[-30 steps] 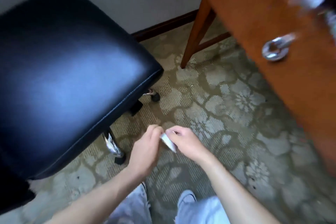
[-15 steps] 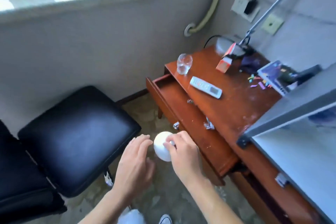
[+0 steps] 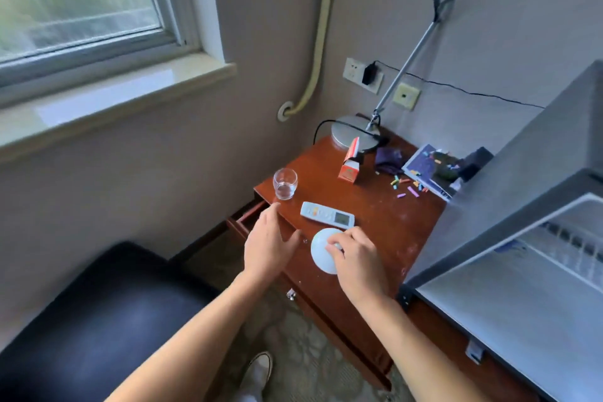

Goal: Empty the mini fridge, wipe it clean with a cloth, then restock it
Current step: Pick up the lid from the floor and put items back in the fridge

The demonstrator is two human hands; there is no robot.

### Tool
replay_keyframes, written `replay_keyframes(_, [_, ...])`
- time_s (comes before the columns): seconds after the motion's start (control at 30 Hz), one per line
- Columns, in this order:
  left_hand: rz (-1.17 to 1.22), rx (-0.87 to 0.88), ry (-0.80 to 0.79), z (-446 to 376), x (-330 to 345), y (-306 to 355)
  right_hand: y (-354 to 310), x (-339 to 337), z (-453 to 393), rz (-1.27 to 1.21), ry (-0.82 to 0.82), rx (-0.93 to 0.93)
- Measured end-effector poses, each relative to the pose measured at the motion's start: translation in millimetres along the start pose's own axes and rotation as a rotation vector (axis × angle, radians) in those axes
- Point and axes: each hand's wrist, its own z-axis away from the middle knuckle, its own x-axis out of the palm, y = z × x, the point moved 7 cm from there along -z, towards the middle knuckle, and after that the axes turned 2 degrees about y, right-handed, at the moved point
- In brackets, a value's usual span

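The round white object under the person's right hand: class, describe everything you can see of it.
The round white object looks like a smooth, matte, domed disc, plain and unmarked. It sits over the near edge of the reddish-brown wooden desk, just in front of the white remote control. The right hand covers its right side, fingers curled onto it. Whether it rests on the desk cannot be told.

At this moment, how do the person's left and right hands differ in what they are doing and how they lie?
The right hand has its fingers curled on a round white object over the desk top; the left hand holds nothing. The left hand's fingers lie fairly straight near the open drawer; the right hand's are bent. Both are bare and reach forward over the desk.
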Motion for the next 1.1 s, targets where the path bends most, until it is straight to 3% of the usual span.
replay_keyframes(0.3, [0.012, -0.192, -0.247, -162, 54, -72, 14, 30, -73, 0.045, 0.164, 0.147])
replay_keyframes(0.43, [0.006, -0.180, -0.351, -191, 81, -80, 20, 40, -89, 0.039, 0.181, 0.229])
replay_keyframes(0.53, [0.073, -0.196, -0.327, -196, 98, -82, 30, 39, -92, 0.037, 0.198, 0.271])
replay_keyframes(0.7, [0.087, -0.215, -0.236, -184, 88, -69, 40, 21, -78, 0.053, 0.254, 0.307])
replay_keyframes(0.83, [0.118, -0.034, -0.219, -153, 65, -43, 48, 9, -54, 0.067, 0.288, 0.340])
replay_keyframes(1.1, [0.144, 0.119, -0.468, -7, 73, 18, 69, -14, 37, 0.034, 0.331, 0.403])
